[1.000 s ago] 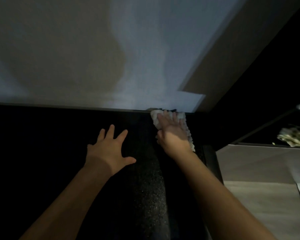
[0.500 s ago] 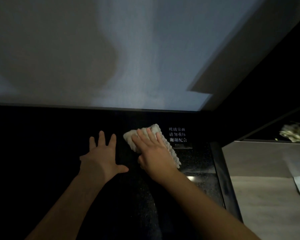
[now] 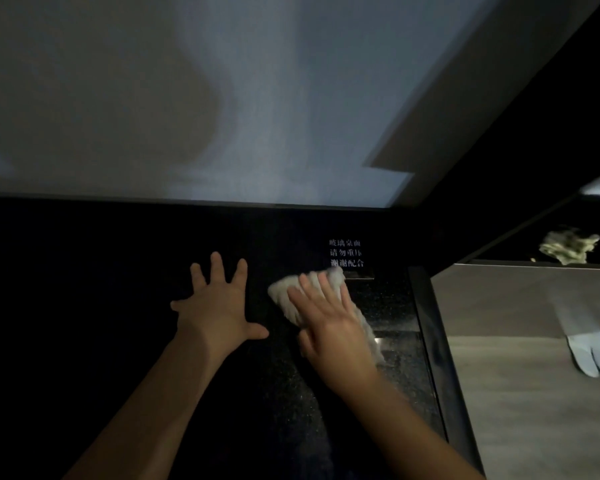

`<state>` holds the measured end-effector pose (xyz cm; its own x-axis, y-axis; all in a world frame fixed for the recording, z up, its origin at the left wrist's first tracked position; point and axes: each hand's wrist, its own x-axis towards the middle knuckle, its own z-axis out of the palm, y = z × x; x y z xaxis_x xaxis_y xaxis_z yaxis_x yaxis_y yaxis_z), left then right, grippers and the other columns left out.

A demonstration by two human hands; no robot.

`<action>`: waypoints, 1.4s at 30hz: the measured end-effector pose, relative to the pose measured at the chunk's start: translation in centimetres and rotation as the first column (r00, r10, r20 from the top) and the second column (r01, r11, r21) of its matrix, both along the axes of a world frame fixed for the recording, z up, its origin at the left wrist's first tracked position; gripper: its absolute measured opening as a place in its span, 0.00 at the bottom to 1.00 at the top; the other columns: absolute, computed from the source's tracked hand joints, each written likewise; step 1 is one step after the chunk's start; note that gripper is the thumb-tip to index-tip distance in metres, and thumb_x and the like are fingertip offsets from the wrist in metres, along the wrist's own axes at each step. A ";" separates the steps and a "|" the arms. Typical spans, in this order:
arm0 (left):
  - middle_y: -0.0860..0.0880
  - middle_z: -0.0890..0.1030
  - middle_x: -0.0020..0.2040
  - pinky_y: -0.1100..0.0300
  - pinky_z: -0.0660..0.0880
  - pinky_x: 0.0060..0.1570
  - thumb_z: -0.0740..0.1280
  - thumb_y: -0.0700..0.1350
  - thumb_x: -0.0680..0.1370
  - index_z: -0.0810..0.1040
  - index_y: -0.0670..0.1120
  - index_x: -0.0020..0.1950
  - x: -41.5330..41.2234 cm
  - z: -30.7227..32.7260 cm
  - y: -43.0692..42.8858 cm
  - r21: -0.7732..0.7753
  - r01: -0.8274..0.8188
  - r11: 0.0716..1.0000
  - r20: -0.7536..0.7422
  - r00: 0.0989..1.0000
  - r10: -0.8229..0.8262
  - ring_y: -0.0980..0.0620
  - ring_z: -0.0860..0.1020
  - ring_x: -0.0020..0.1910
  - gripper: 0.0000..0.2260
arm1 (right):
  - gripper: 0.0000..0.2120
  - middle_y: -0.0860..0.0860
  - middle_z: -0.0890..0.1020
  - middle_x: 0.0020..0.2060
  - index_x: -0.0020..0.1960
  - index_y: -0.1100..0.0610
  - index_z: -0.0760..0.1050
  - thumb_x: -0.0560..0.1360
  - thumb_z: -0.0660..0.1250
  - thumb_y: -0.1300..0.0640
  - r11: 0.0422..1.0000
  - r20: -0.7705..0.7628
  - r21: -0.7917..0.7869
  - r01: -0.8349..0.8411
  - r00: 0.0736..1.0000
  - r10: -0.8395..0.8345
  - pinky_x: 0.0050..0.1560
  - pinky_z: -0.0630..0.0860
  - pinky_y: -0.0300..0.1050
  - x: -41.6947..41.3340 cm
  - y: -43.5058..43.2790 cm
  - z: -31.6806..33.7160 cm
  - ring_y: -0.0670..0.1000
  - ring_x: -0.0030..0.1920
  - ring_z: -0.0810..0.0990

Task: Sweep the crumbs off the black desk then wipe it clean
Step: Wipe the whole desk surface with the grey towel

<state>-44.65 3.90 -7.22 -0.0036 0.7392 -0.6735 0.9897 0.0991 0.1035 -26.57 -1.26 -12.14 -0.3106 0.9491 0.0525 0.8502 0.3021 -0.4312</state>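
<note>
left hand (image 3: 219, 306): laid flat on the desk (image 3: 84, 323), fingers spread, nothing is held.
right hand (image 3: 329, 327): pressed with straight fingers on the cloth (image 3: 282, 293), not curled round it.
cloth: pale, lying on the desk under the right hand, just below the white lettering (image 3: 346, 252).
desk: black, speckled where light is caught.
</note>
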 end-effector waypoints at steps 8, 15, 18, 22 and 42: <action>0.42 0.23 0.71 0.25 0.50 0.63 0.72 0.67 0.64 0.28 0.57 0.73 5.0 -0.7 -2.1 -0.041 0.037 0.998 0.024 0.999 -0.036 0.33 0.29 0.71 0.58 | 0.29 0.55 0.65 0.74 0.73 0.55 0.66 0.72 0.62 0.59 0.909 0.096 -0.003 0.417 0.905 -0.415 0.74 0.52 0.62 7.9 3.0 0.1 0.58 0.76 0.57; 0.42 0.22 0.70 0.23 0.51 0.62 0.75 0.64 0.63 0.26 0.58 0.72 6.4 -0.6 -1.1 -0.096 0.013 0.995 0.019 1.000 -0.011 0.32 0.28 0.70 0.61 | 0.31 0.57 0.70 0.70 0.71 0.54 0.68 0.70 0.49 0.50 0.938 0.016 -0.101 0.333 0.943 -0.333 0.73 0.56 0.61 9.1 8.7 1.1 0.59 0.72 0.62; 0.42 0.22 0.70 0.23 0.52 0.62 0.76 0.63 0.62 0.26 0.58 0.72 6.6 -0.6 -0.7 -0.106 0.021 0.994 0.008 1.000 -0.020 0.32 0.28 0.70 0.61 | 0.25 0.53 0.72 0.69 0.69 0.53 0.71 0.73 0.55 0.56 0.998 -0.074 -0.061 0.030 0.997 -0.035 0.74 0.55 0.53 7.6 3.6 1.1 0.52 0.72 0.64; 0.43 0.22 0.71 0.23 0.52 0.62 0.75 0.64 0.62 0.27 0.59 0.72 6.6 -0.6 -0.8 -0.103 0.030 0.994 0.006 1.000 -0.029 0.33 0.29 0.71 0.61 | 0.26 0.52 0.66 0.73 0.73 0.53 0.67 0.75 0.62 0.62 0.998 0.035 -0.030 0.056 0.998 -0.055 0.74 0.44 0.55 6.2 5.3 0.4 0.55 0.76 0.55; 0.46 0.23 0.72 0.25 0.53 0.63 0.75 0.65 0.62 0.28 0.61 0.73 6.4 -0.4 -1.3 -0.071 0.017 0.997 0.007 1.000 -0.017 0.36 0.29 0.72 0.60 | 0.26 0.51 0.55 0.77 0.76 0.52 0.60 0.78 0.58 0.59 0.970 0.137 -0.092 0.223 0.968 -0.209 0.74 0.40 0.51 8.7 11.7 0.3 0.53 0.77 0.47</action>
